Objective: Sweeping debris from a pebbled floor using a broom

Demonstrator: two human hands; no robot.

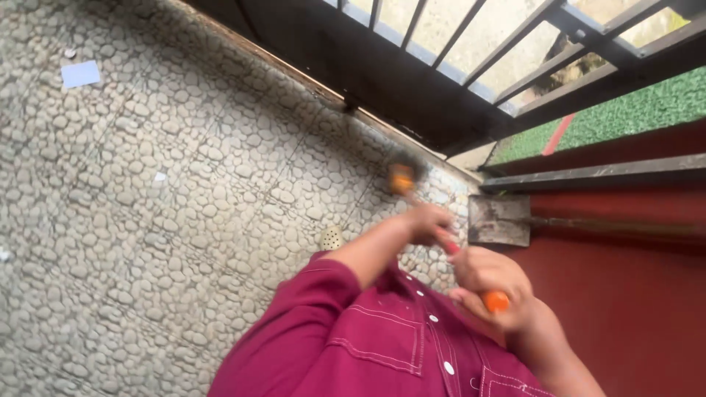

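Both hands grip an orange broom handle (pixel 448 246): left hand (pixel 426 223) closed higher up; right hand (pixel 491 283) closed near its end; pebbled floor (pixel 147 220) below.

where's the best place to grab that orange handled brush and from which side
Probably on the long orange handle, near the end away from the blurred bristle head. The right hand grips the end cap, the left hand further up the shaft. The slim, straight handle suits wrapping the fingers around it from the side, clear of the bristles.
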